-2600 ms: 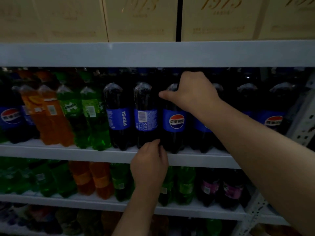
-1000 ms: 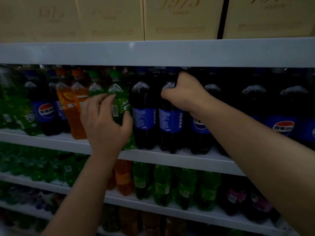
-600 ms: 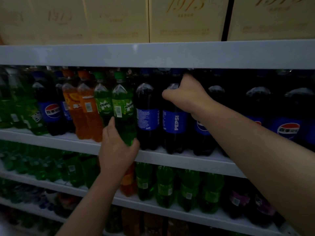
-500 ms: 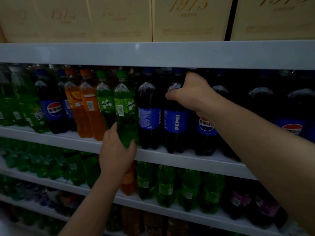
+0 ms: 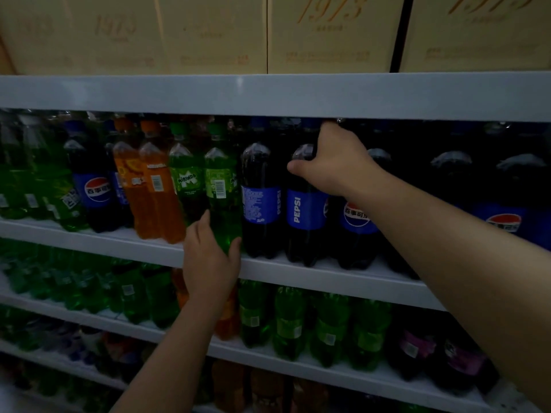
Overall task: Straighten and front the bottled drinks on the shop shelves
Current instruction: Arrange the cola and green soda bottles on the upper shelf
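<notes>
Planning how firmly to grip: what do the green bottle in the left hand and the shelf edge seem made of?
Green bottle: clear tinted plastic, glossy; light glints on its shoulder and the liquid shows through. Shelf edge: probably painted metal, smooth pale grey, though that is uncertain. The left hand wraps the bottle's base.

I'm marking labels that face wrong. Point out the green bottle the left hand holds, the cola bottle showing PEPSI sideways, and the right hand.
green bottle (image 5: 222, 186), head view, barcode label
cola bottle (image 5: 304, 208), head view, blue label
right hand (image 5: 334, 165), head view, back of hand
</notes>
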A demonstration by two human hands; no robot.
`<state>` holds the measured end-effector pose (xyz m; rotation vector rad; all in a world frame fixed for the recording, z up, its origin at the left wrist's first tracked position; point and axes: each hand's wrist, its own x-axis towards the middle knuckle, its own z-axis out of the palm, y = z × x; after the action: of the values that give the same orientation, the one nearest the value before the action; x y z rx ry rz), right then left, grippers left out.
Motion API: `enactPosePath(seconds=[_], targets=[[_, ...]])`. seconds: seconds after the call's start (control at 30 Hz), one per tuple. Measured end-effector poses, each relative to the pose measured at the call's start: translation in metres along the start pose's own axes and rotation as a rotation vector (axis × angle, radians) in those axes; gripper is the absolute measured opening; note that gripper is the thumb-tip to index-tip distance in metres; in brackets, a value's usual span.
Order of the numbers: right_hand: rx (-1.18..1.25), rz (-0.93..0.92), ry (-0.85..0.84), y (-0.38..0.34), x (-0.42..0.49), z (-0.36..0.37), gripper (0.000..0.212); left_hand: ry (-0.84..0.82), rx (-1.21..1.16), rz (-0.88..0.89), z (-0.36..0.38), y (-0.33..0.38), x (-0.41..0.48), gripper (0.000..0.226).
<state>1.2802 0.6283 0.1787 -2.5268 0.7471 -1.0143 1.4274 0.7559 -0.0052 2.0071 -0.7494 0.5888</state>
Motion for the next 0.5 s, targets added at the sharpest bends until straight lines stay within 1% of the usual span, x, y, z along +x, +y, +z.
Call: enactPosePath(seconds=[0.07,0.17,0.2,0.27,0.33,0.37,0.43,0.47,0.5], targets=[[-0.098,-0.031,0.078,-0.002,-0.005,0.001,0.056,-0.014,-0.004,0.014,0.0,-0.001,-0.001,0.076],[-0.335,-0.026,0.195,-0.01,-0.009,0.008,0.066,-0.017,0.015,0.013,-0.002,0.003,-0.005,0.076],[-0.407,-0.019,0.213,-0.012,-0.01,0.01,0.069,0.003,0.028,0.038,-0.003,0.005,-0.008,0.075],[-0.487,-0.031,0.226,-0.013,-0.012,0.013,0.074,0.072,0.069,0.146,-0.006,0.012,-0.012,0.067],[-0.476,-0.072,0.161,-0.009,-0.012,0.01,0.069,0.137,0.075,0.269,-0.012,0.019,-0.009,0.056],[-0.423,-0.083,0.094,-0.006,-0.01,0.007,0.062,0.149,0.053,0.315,-0.015,0.024,-0.004,0.052],[-0.311,-0.059,-0.048,-0.004,-0.006,-0.004,0.045,0.126,-0.032,0.323,-0.023,0.036,0.011,0.048],[-0.294,-0.043,-0.084,-0.005,-0.005,-0.009,0.041,0.104,-0.071,0.299,-0.028,0.042,0.021,0.049],[-0.297,-0.034,-0.085,-0.006,-0.004,-0.013,0.041,0.084,-0.092,0.283,-0.033,0.049,0.031,0.051]])
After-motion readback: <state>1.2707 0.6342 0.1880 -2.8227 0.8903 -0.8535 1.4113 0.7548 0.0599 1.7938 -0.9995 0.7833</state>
